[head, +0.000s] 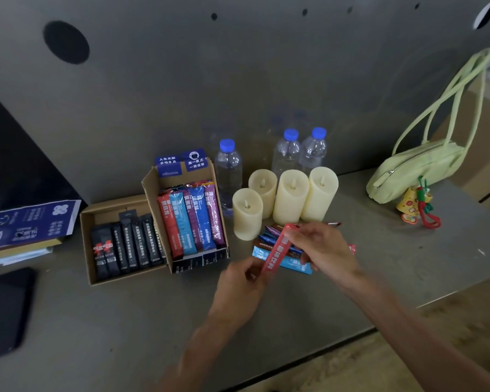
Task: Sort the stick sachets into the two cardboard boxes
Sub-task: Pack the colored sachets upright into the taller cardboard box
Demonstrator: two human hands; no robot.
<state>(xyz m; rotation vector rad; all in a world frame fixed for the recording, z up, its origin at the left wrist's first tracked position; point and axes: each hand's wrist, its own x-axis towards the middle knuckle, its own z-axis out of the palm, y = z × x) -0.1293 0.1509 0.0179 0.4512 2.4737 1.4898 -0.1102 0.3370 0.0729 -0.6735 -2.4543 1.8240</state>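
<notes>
Red stick sachet (277, 251) pinched at both ends: L hand (241, 284) on lower tip, R hand (320, 250) on upper. Loose sachets (293, 264) under it on worktop (125, 321).

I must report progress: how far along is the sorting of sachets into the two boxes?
Done: black sachets lie in the left box, coloured ones in the right box. In hand: left hand and right hand pinch a red sachet. Remaining: a small pile of coloured sachets on the table.
</notes>
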